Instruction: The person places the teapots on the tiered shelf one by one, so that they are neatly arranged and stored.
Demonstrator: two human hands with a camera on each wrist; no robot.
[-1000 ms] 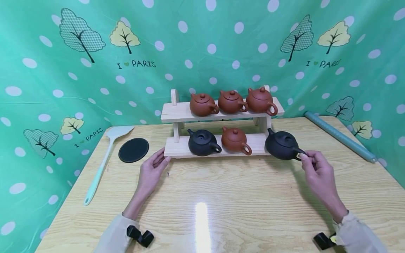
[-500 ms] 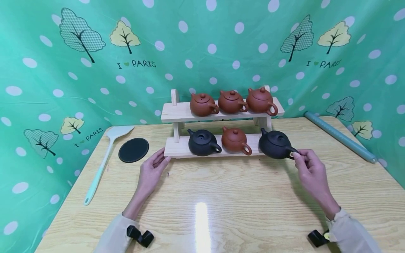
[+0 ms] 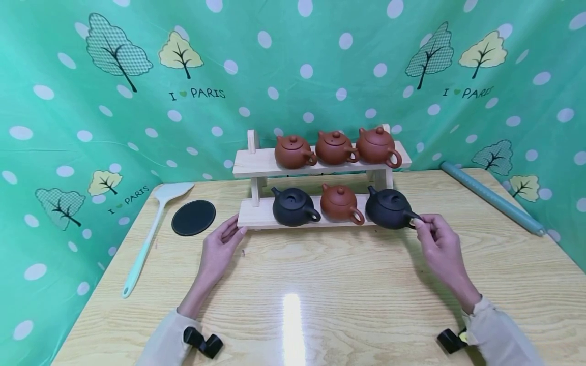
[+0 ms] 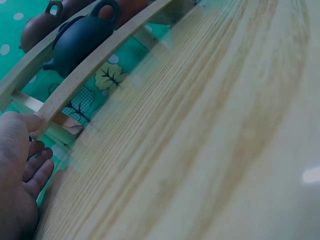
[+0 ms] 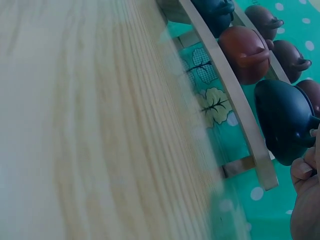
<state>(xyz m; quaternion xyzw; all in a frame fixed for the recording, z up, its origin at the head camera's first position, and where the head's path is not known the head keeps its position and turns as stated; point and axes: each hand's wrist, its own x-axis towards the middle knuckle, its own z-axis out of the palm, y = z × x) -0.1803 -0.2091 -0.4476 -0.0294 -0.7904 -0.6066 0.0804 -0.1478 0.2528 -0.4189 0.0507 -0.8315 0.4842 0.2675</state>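
A two-tier wooden rack (image 3: 256, 213) stands at the back of the table. My left hand (image 3: 222, 247) holds the left end of its lower board, thumb above and fingers below in the left wrist view. My right hand (image 3: 440, 245) pinches the handle of a black teapot (image 3: 389, 208), close over the right end of that board. Left of it on the same tier sit a reddish-brown teapot (image 3: 339, 203) and another black teapot (image 3: 293, 206), handles toward the right. On the upper tier are three reddish-brown teapots (image 3: 335, 147) in a row.
At the left of the table lie a spatula (image 3: 151, 234) with a mint handle and a round black coaster (image 3: 194, 217). A teal rolled tube (image 3: 492, 198) lies along the right back. Behind everything hangs a green dotted cloth (image 3: 297, 61).
My right hand has moved left with the black teapot, from beyond the rack's right end to over the lower board beside the brown teapot. The left hand has stayed in place.
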